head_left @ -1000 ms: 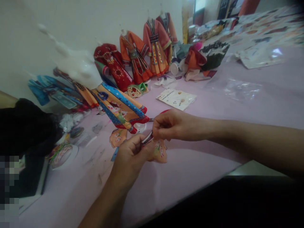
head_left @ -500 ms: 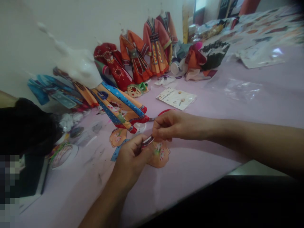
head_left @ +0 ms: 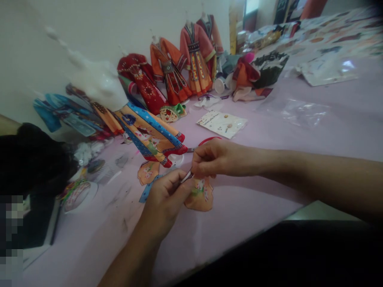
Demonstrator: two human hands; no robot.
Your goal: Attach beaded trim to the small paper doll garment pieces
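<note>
- From my end, the left hand [head_left: 167, 195], at lower centre of the frame, is closed, with thumb and fingers pinching a narrow trim strip [head_left: 187, 175].
- My right hand [head_left: 214, 157], just right of centre, has its thumb and fingers drawn together at the strip's upper end; I cannot tell what lies between those fingertips.
- The strip sits mid-frame, tilted up to the right, bridging the short gap between both hands.
- Directly below it I see a peach floral cutout [head_left: 202, 195]; I cannot tell whether it touches the left thumb.
- Left of centre, a second peach cutout [head_left: 148, 173] lies beside a blue piece [head_left: 146, 192].
- Behind the right hand, red-handled scissors [head_left: 209, 139] are partly hidden.
- In the upper left, I have a white figure [head_left: 101, 83] wearing a peach and blue skirt [head_left: 154, 137].
- A flat packet [head_left: 223, 122] rests above the scissors.
</note>
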